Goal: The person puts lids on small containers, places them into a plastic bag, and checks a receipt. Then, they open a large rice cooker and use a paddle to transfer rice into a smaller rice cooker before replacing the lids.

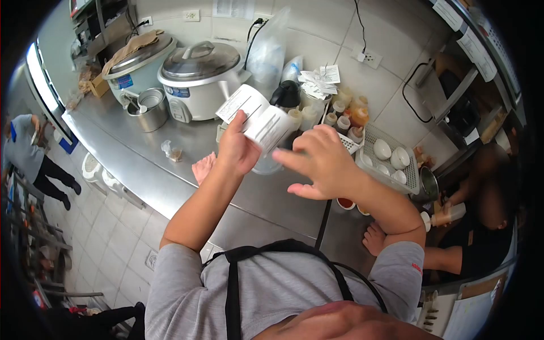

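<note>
**Paper slips held up over steel counter**

Left hand [237, 152] pinches a bunch of printed paper slips [256, 118], thumb on top and fingers closed round the lower edge, holding them up over the steel counter [153, 164] in front of the chest. Right hand [321, 160] is just beside the slips, fingers loosely spread, index stretched toward the paper, gripping nothing. Judgement: to leaf through cleanly, keep the left pinch firm near the bottom edge and lift one slip at a time with the right fingertip so the stack doesn't fan or drop.

Behind the slips: a black-topped jug [286, 93], then a cluster of squeeze bottles [344, 116] with orange and pale sauces. To the right, a white slotted basket [391, 170] with several small white bowls [391, 153] in it, contents not visible. Two rice cookers [198, 76] at the back, lids shut; a cloth lies on the far one. A small steel pot [150, 107] with a utensil inside stands in front of them. Clear bag [267, 51] leans on the wall.

Another person's hand [447, 214] at the right holds a squeeze bottle; a third person [34, 158] stands far left.
</note>
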The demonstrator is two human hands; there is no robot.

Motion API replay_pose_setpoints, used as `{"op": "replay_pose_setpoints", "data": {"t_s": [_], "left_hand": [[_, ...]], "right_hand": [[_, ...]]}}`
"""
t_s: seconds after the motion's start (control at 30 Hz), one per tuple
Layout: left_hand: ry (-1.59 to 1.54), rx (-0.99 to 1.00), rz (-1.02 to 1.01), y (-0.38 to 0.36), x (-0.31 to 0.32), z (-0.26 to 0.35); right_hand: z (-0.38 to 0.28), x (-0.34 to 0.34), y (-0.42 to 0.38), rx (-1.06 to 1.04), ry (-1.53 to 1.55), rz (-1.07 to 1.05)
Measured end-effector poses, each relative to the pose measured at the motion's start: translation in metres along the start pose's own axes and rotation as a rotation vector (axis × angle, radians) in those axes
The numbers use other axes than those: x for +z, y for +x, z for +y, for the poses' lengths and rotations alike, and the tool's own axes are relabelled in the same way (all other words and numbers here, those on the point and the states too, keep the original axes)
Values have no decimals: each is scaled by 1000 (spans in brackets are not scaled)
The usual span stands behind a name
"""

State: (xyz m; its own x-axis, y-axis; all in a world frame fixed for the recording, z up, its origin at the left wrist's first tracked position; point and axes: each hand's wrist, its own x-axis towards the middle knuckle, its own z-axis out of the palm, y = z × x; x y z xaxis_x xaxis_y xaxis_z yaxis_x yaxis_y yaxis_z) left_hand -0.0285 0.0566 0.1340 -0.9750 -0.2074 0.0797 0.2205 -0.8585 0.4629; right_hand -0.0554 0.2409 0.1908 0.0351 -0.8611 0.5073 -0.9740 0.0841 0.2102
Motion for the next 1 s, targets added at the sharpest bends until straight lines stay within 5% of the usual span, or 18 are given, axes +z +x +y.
{"op": "replay_pose_setpoints", "data": {"t_s": [0.17, 0.27, 0.37, 0.4, 0.47, 0.5, 0.53, 0.57, 0.6, 0.63, 0.7, 0.9, 1.0], "left_hand": [[-28, -53, -125, -9, 17, -1], [6, -16, -98, -8, 16, 1], [74, 97, -56, -5, 13, 0], [96, 126, -73, -2, 7, 1], [137, 178, -26, 2, 5, 5], [149, 176, -20, 3, 3, 7], [160, 175, -15, 4, -1, 8], [171, 175, -7, 4, -5, 8], [179, 163, -10, 3, -8, 7], [194, 151, -14, 3, -13, 6], [223, 130, -23, 3, -24, 6], [241, 131, 94, -4, -55, 21], [245, 112, 114, -5, -67, 21]], "right_hand": [[40, 22, 1, 456, 651, 234], [61, 34, -10, 595, 1200, -179], [77, 37, -14, 581, 929, -238], [80, 15, 0, 625, 499, -308], [94, -29, 33, 927, 103, -158], [141, -35, 25, 693, 48, 204], [174, -73, 37, 742, -52, 208], [192, -102, 45, 669, 135, 600], [251, -135, 47, 843, 94, 614], [193, -162, 65, 830, 175, 879], [208, -176, 69, 999, 37, 1098], [258, -197, 64, 831, 112, 991], [259, -200, 79, 890, 286, 1110]]}}
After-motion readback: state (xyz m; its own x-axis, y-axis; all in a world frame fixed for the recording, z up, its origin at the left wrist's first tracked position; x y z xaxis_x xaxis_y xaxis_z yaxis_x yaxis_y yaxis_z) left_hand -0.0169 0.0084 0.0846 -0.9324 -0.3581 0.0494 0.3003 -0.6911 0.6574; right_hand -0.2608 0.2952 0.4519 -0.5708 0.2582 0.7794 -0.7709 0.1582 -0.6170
